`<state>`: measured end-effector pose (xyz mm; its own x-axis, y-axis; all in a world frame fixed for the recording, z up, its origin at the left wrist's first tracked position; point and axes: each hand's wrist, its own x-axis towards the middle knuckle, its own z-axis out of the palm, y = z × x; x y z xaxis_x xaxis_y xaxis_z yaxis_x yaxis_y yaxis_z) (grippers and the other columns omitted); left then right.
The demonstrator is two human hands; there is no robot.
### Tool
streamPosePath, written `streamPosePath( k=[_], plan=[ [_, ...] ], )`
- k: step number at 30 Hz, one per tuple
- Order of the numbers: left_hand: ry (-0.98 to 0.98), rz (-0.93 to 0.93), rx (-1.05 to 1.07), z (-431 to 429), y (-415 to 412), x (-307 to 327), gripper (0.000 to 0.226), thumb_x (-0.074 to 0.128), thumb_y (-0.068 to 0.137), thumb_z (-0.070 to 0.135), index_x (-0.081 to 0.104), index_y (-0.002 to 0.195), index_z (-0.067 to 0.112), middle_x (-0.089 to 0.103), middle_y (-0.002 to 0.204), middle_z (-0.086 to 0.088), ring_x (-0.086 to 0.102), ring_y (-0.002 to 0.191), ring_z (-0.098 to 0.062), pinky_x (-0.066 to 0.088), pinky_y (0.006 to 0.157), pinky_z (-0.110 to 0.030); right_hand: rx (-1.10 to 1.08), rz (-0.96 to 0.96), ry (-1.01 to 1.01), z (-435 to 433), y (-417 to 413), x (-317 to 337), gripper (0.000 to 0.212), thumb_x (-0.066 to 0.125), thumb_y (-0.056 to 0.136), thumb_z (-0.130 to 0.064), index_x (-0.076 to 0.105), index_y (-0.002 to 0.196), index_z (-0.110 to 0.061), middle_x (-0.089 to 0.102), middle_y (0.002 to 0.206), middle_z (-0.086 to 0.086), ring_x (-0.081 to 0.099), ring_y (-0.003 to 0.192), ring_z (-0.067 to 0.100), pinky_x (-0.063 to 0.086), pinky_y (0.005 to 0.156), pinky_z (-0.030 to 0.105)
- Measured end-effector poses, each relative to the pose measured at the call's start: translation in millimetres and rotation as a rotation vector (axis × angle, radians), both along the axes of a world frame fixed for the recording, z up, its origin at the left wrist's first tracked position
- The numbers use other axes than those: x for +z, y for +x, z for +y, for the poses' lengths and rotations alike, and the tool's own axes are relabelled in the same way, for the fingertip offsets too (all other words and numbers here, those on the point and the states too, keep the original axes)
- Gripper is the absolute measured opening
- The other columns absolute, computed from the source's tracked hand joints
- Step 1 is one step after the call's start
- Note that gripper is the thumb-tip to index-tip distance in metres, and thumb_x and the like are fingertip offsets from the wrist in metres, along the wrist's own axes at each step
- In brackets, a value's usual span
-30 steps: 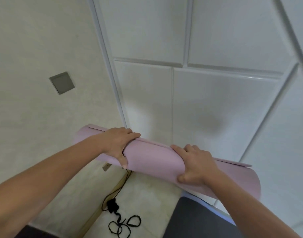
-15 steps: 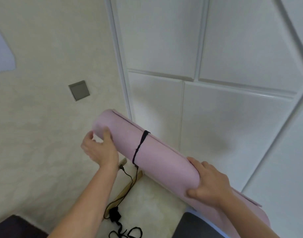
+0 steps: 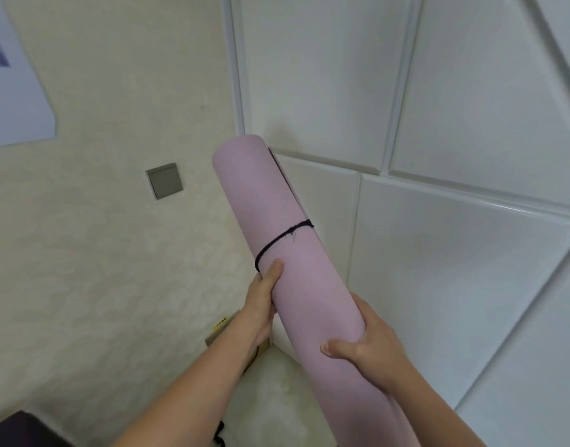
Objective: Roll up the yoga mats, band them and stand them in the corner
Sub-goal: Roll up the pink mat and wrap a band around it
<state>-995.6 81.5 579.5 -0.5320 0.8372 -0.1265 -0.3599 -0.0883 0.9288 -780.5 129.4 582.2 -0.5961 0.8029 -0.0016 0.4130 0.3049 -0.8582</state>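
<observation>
Nearest: two bare forearms reach in from the bottom edge. Right hand grips the lower part of the rolled pink yoga mat, thumb across the front, fingers wrapped round the right side. Left hand holds the roll higher up on its left side, thumb pressed flat on the front, remaining fingers hidden behind the roll.

Mat: tightly rolled, held steeply tilted, top end leaning up and left, bottom end running out of view at the lower frame edge. The foot of the roll is not visible, so whether it touches the floor cannot be told. A thin black band circles the roll just above the left thumb. The loose outer edge of the mat shows as a dark seam along the upper right side.

Below: pale floor between the arms, a dark mat corner at bottom left, a bit of black cord near the bottom edge.

Behind: cream wall on the left with a grey wall plate and a paper sheet at the upper left edge. White panelled wall on the right. The two meet in a corner just behind the mat's top end; open floor lies at the foot of that corner.
</observation>
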Motion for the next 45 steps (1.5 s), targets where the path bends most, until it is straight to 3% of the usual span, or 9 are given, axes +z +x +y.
streamPosePath(
  k=[4,9,16,20,23,27,36,41,45],
  plan=[
    [-0.021,-0.053,0.19,4.8,-56.6,50.7,0.079,0.051,0.082,0.077,0.057,0.13,0.014,0.065,0.114,-0.004,0.064,0.094,-0.02,0.053,0.077,-0.037,-0.003,-0.043,0.007,-3.1,12.1,-0.6,0.081,0.084,0.051,-0.049,0.041,0.116,-0.073,0.063,0.106,-0.037,0.061,0.098,-0.006,0.05,0.084,0.028],
    [-0.032,0.127,0.325,23.0,-42.2,80.7,0.083,0.087,0.067,0.054,0.054,0.132,0.014,0.07,0.122,0.0,0.071,0.101,-0.016,0.06,0.084,-0.038,-0.056,-0.102,0.081,-13.2,-2.7,-2.4,0.091,0.077,0.052,-0.06,0.037,0.133,-0.06,0.062,0.114,-0.026,0.061,0.102,0.002,0.048,0.082,0.029],
    [-0.149,0.137,0.173,13.6,37.9,26.8,0.099,0.09,0.052,0.058,0.043,0.134,0.028,0.066,0.122,0.008,0.068,0.104,-0.014,0.058,0.09,-0.042,-0.143,-0.116,0.103,-8.4,-12.9,-0.6,0.089,0.069,0.052,-0.065,0.036,0.134,-0.053,0.062,0.114,-0.022,0.062,0.1,0.01,0.052,0.083,0.037],
    [-0.147,0.105,0.123,10.1,3.4,48.0,0.078,0.071,0.07,0.074,0.057,0.126,0.022,0.069,0.115,0.007,0.066,0.098,-0.007,0.049,0.072,-0.023,-0.115,-0.129,0.068,-8.2,6.9,-8.8,0.093,0.076,0.052,-0.061,0.034,0.135,-0.058,0.061,0.116,-0.023,0.061,0.103,0.008,0.048,0.083,0.032],
    [-0.051,0.051,0.13,16.4,-38.3,71.1,0.095,0.074,0.062,0.078,0.056,0.134,0.019,0.069,0.126,0.0,0.069,0.108,-0.016,0.055,0.083,-0.034,-0.036,0.011,-0.082,-14.8,12.8,-15.2,0.088,0.086,0.055,-0.044,0.046,0.131,-0.057,0.067,0.112,-0.027,0.064,0.101,-0.001,0.052,0.087,0.031],
    [0.026,-0.079,-0.027,12.5,-11.4,54.1,0.067,0.062,0.077,0.061,0.062,0.127,0.017,0.07,0.124,-0.007,0.067,0.115,-0.024,0.05,0.102,-0.043,-0.023,0.171,-0.212,-11.6,6.6,-20.1,0.085,0.09,0.054,-0.03,0.056,0.13,-0.043,0.072,0.115,-0.015,0.069,0.104,0.01,0.056,0.093,0.045],
    [-0.077,-0.103,-0.152,-3.4,28.9,-16.3,0.1,0.091,0.05,0.061,0.062,0.131,0.009,0.069,0.124,-0.016,0.065,0.117,-0.033,0.046,0.107,-0.053,-0.063,0.299,-0.333,-0.4,2.2,-23.7,0.076,0.09,0.055,-0.026,0.063,0.125,-0.03,0.074,0.11,-0.008,0.072,0.1,0.015,0.058,0.09,0.046],
    [-0.028,-0.1,-0.134,-0.9,9.4,5.2,0.081,0.06,0.073,0.071,0.06,0.133,0.016,0.068,0.128,-0.005,0.063,0.122,-0.022,0.042,0.112,-0.046,-0.043,0.266,-0.322,-2.8,6.8,-34.0,0.08,0.091,0.054,-0.031,0.06,0.128,-0.038,0.073,0.114,-0.011,0.07,0.104,0.012,0.056,0.094,0.046],
    [-0.025,0.005,-0.024,16.4,-0.5,34.4,0.073,0.07,0.073,0.062,0.063,0.127,0.013,0.073,0.119,-0.004,0.07,0.109,-0.02,0.053,0.099,-0.041,-0.042,0.275,-0.312,-5.5,4.2,-36.8,0.08,0.091,0.052,-0.034,0.06,0.125,-0.042,0.072,0.112,-0.016,0.07,0.103,0.009,0.056,0.093,0.044]
  ],
)
